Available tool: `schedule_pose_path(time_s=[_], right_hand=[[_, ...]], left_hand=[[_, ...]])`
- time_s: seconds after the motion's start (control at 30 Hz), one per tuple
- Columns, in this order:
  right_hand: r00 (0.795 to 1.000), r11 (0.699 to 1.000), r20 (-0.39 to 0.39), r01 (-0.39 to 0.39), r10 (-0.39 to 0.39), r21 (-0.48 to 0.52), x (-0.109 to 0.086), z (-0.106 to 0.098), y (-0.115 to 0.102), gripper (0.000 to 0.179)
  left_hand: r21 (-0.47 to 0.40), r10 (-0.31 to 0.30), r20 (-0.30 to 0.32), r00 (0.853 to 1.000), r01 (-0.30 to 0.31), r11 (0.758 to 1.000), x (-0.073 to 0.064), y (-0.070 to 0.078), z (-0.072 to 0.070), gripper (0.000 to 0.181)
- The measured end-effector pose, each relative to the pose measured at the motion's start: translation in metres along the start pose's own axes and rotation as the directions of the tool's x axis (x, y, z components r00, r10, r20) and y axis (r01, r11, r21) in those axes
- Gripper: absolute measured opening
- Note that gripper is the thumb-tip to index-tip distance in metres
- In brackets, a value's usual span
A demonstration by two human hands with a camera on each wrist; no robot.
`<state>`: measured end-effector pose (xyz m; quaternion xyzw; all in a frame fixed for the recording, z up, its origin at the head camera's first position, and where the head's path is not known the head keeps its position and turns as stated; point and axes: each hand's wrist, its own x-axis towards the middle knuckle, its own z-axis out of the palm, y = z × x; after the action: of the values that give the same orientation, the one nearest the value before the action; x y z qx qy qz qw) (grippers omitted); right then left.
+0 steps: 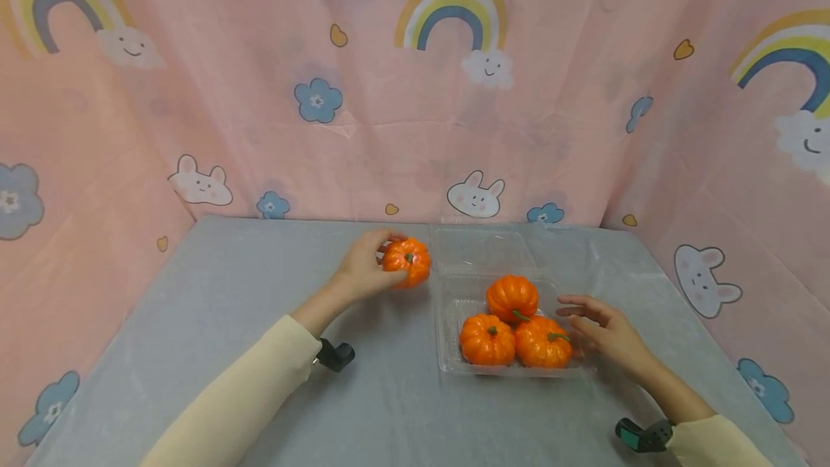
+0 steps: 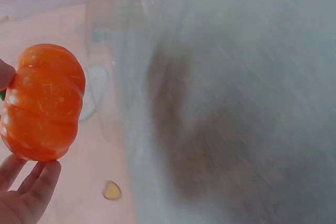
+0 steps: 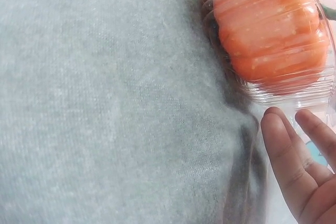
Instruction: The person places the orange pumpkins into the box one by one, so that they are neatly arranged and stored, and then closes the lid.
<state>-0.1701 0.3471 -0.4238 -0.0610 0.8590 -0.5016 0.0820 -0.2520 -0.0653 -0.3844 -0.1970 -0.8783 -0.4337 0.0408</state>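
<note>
Between thumb and fingers, my left hand [image 1: 368, 265] holds a small orange pumpkin [image 1: 415, 259] just left of a clear plastic clamshell box [image 1: 447, 360]. The left wrist view shows the held pumpkin [image 2: 44, 106] from its side, the fingertips against one end and the thumb near its stem. Three more pumpkins sit together in the box: one at the back [image 1: 511, 295], one at front left [image 1: 486, 343] and one at front right [image 1: 540, 346]. My right hand [image 1: 609, 334] is beside the box's right wall, its fingers extended and holding nothing. In the right wrist view, its fingertips [image 3: 273, 121] are close to the ribbed plastic.
The box's clear lid [image 1: 483, 247] lies folded back behind it. Grey cloth covers the table [image 1: 259, 395]. A pink patterned curtain [image 1: 389, 135] hangs at the back and both sides. Dark straps with small devices sit on the left wrist [image 1: 336, 355] and right wrist [image 1: 642, 436].
</note>
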Motion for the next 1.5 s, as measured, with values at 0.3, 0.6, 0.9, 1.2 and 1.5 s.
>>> schedule_pose_path(time_s=[0.3,0.6,0.9,1.2,1.5], right_hand=[[1.000,1.000,0.002,0.000,0.000,-0.011,0.000,-0.001,0.000,0.046],[1.000,1.000,-0.002,-0.011,0.011,-0.006,0.000,0.000,0.000,0.046],[1.000,1.000,0.000,-0.024,0.024,-0.002,0.001,0.000,-0.001,0.046],[1.000,1.000,0.000,-0.021,0.021,-0.013,0.002,-0.001,-0.002,0.045],[1.000,0.999,0.000,-0.028,0.028,-0.018,0.001,0.000,-0.001,0.046]], left_hand=[[0.000,0.089,-0.003,0.996,-0.089,0.996,0.001,0.025,0.013,0.054],[0.011,0.160,0.037,0.986,-0.161,0.987,0.002,0.039,0.030,0.055],[0.078,0.222,0.097,0.970,-0.229,0.970,0.002,0.047,0.043,0.056],[0.182,0.265,0.165,0.950,-0.294,0.938,0.003,0.048,0.052,0.054],[0.212,0.303,0.199,0.932,-0.343,0.915,0.004,0.045,0.062,0.054]])
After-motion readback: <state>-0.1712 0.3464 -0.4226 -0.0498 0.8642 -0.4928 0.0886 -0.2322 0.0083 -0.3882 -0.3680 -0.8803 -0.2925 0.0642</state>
